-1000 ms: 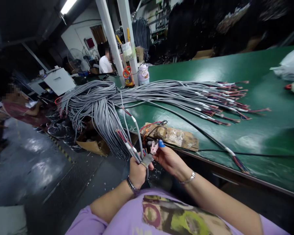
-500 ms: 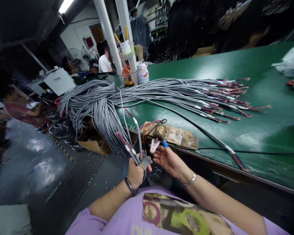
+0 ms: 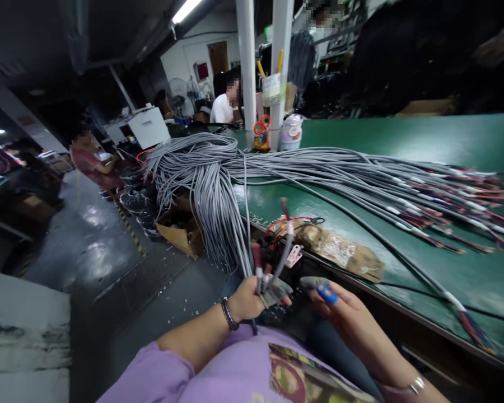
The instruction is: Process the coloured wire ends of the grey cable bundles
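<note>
Clamps a few grey cables (image 3: 283, 259) together in the left hand (image 3: 250, 299), gripping near the ends and pointing them upward in front of the bench. Shows white bands (image 3: 289, 228) on these cables and reddish wire ends (image 3: 284, 208) above, blurred. Wears a grey finger cover (image 3: 278, 293) on the left hand and a dark bracelet (image 3: 229, 313) at the wrist. Holds the right hand (image 3: 346, 313) apart from the cables, near the bench edge, loosely curled, with a blue thumb cover (image 3: 327, 294) close to a grey-covered forefinger (image 3: 312, 282). Cannot tell thumb and forefinger touching from slightly parted. Has a pink clip (image 3: 294, 256) at the bench edge, beyond and between both hands, near the held cables and a taped board (image 3: 365, 263). Has a large cable bundle (image 3: 319, 162) along the green bench (image 3: 424, 134), drooping at the left beside a cardboard box (image 3: 176, 232) and fanning at the right into banded, wire-tipped ends. Includes a lone cable (image 3: 424, 274) running apart toward the near edge at the right. Shares the room with a white-shirted person (image 3: 222, 108) beyond the bench and a person in dark red (image 3: 94, 168) at the far left.
</note>
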Action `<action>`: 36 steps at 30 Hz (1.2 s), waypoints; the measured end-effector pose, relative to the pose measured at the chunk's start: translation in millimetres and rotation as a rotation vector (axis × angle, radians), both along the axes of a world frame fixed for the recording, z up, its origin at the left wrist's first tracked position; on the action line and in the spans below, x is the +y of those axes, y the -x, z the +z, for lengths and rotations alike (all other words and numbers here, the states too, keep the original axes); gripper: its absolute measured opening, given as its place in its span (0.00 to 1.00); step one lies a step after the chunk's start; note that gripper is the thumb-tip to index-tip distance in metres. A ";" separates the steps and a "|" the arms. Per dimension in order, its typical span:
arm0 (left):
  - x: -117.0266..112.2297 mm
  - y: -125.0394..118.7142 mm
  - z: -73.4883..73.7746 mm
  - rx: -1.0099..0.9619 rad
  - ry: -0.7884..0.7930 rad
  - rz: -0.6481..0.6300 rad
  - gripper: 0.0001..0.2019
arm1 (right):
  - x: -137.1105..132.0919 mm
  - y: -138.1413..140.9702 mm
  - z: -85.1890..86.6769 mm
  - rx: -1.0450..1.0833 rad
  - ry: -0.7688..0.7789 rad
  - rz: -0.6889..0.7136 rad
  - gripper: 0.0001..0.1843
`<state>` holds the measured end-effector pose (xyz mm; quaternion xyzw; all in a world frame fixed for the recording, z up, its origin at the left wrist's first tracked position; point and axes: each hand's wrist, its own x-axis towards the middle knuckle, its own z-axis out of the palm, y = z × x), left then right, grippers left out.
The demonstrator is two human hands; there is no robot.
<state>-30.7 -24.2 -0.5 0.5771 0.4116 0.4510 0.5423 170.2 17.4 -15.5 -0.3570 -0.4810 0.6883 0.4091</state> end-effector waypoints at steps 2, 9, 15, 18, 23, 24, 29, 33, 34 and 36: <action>-4.6 -3.6 3.4 0.204 -0.084 0.000 0.17 | -6.4 -6.4 8.7 -0.067 -0.131 0.048 0.18; -14.4 -7.7 11.8 0.639 -0.374 0.039 0.05 | -17.7 -7.9 32.9 -0.200 -0.409 0.049 0.18; -29.9 9.6 15.8 0.040 -0.157 0.103 0.25 | -29.7 -3.4 45.1 -0.258 -0.484 -0.065 0.18; -36.6 33.6 16.9 -0.216 -0.067 0.375 0.28 | -33.2 -13.5 49.9 -0.219 -0.453 -0.085 0.18; -42.4 87.1 23.8 -0.254 -0.068 0.598 0.20 | -27.2 -21.7 48.6 -0.273 -0.537 -0.020 0.14; -42.4 93.5 26.0 -0.231 -0.083 0.612 0.19 | -25.6 -18.2 45.1 -0.303 -0.580 0.056 0.15; -26.7 76.0 29.7 -0.154 0.011 0.557 0.16 | -22.6 18.0 10.7 -0.289 -0.458 0.397 0.22; -4.5 29.6 18.5 -0.162 0.090 0.327 0.16 | -22.0 38.8 -10.9 -0.183 -0.341 0.482 0.22; 0.3 20.2 15.2 -0.143 0.100 0.287 0.16 | -21.9 40.6 -13.1 -0.173 -0.335 0.483 0.22; 8.0 7.0 10.1 -0.141 0.105 0.243 0.15 | -21.5 41.7 -15.0 -0.176 -0.325 0.467 0.22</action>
